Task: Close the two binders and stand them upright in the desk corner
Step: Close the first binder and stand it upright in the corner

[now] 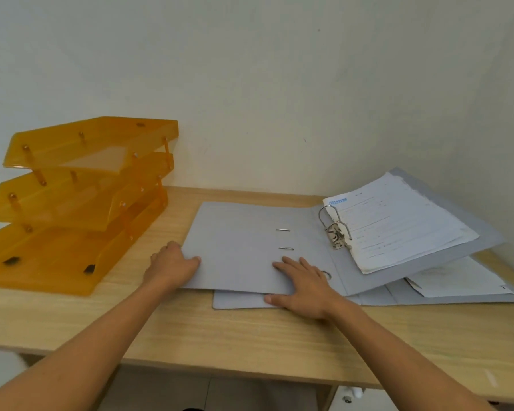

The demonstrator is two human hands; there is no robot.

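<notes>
Nearest the viewer, two bare forearms reached over the front edge of a pale wooden surface (pixel 190 327). The right hand (pixel 304 289) lay flat with fingers spread, pressing on the open cover of the top binder (pixel 241 247) near its front edge. The left hand (pixel 172 265) curled round that cover's left edge, thumb on top, fingers hidden beneath, apparently gripping it. The first step seemed to be in hand: closing the top binder. The next move would likely call for lifting this cover and swinging it rightward over the rings (pixel 334 223) and papers (pixel 398 223). Both binders were grey and lay open, one stacked on the other, towards the right corner. The top one's right half tilted upward under a thick, slightly ragged sheaf of printed pages. Of the lower binder (pixel 377 298), only its front strip and a few loose sheets showed. Farther left stood orange stacked trays (pixel 72 203), against a plain white wall (pixel 279 84).
</notes>
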